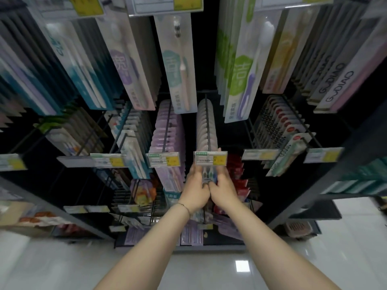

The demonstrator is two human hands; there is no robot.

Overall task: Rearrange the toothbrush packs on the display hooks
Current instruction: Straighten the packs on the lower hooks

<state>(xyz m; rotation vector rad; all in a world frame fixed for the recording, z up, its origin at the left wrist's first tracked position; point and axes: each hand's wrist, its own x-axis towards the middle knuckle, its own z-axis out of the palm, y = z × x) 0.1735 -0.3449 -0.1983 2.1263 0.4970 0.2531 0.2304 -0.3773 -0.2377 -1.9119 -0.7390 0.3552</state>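
Head view shows your left hand (195, 186) and right hand (224, 185) both curled round one pack (209, 175), just below the tag (210, 158) (front end of its hook (208, 122)).

Two hands, left hand (195, 191) and right hand (224, 189), with one toothbrush pack (208, 174) gripped between them. One bracelet (184, 206), on the left wrist. Seven price tags (210, 158) along the middle row of hooks, the far-left one cut by the edge. Four front packs face-on in the top row: one blue pack (69, 55), one purple pack (125, 65), one mint pack (176, 65), one green pack (240, 80). Two GUDIAO packs (339, 86) legible at right. Packs stacked behind: too blurred to count.
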